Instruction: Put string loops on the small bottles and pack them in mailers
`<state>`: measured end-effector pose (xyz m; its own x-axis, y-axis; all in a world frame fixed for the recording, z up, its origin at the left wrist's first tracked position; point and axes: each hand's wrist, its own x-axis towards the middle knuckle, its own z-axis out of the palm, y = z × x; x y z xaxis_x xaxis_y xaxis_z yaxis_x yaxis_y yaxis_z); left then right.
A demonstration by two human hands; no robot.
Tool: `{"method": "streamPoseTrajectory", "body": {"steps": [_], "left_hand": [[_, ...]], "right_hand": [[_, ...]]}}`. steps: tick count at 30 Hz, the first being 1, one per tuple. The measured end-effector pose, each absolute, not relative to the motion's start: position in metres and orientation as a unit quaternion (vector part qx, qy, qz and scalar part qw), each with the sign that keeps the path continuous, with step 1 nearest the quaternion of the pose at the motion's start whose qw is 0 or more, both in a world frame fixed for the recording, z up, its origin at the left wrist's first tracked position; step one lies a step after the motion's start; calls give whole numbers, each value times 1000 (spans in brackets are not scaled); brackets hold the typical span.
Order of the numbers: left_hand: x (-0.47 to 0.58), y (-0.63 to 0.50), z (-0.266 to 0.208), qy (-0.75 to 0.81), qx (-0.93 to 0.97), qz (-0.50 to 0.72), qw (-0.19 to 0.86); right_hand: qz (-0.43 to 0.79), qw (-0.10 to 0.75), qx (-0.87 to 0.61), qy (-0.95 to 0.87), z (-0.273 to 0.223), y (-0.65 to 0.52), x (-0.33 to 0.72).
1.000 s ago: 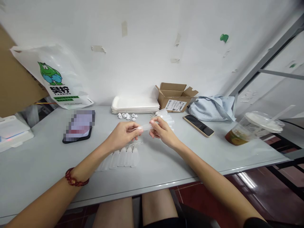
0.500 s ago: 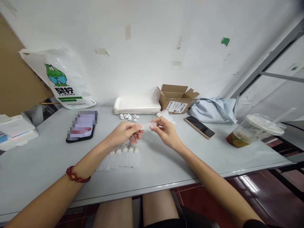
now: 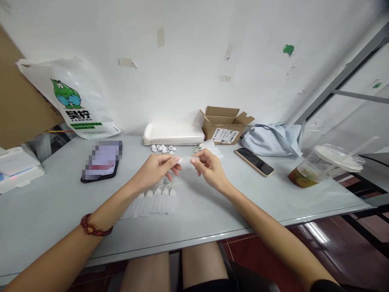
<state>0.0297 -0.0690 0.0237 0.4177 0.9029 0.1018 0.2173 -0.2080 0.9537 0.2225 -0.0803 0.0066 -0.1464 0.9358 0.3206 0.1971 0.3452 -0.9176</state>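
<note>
While the left hand (image 3: 158, 168) grips one end of a small translucent white plastic tube (image 3: 186, 160), the right hand (image 3: 210, 168) pinches the other.

In the head view, that tube is held between the two sets of fingertips, nearer the wearer than the small open brown cardboard box (image 3: 224, 134) and left of it (whether it wears a cap is hidden by the fingers). Further toward the wearer from the box lies a row of translucent tubes with thin white cords (image 3: 156, 201). Just in front of the box are more loose translucent tubes (image 3: 216, 151); to its left, a small cluster of white plastic caps (image 3: 163, 149) and a stack of flat white sheets (image 3: 174, 133); to its right, a crumpled pale blue cloth bag (image 3: 270, 140).
</note>
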Motion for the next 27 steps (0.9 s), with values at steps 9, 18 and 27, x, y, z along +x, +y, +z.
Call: {"method": "streamPoseTrajectory", "body": {"steps": [9,18,27], "left_hand": [[36,-79,19,431,759,381,305],[33,-78,17,359,829,410,125],[33,-77,26,439,733,369,365]], "right_hand": [[423,479,-437,-633,4,-80,221],[584,467,-394,-534,11,-82,218],[535,483,-406,-561,11,-84,216]]}}
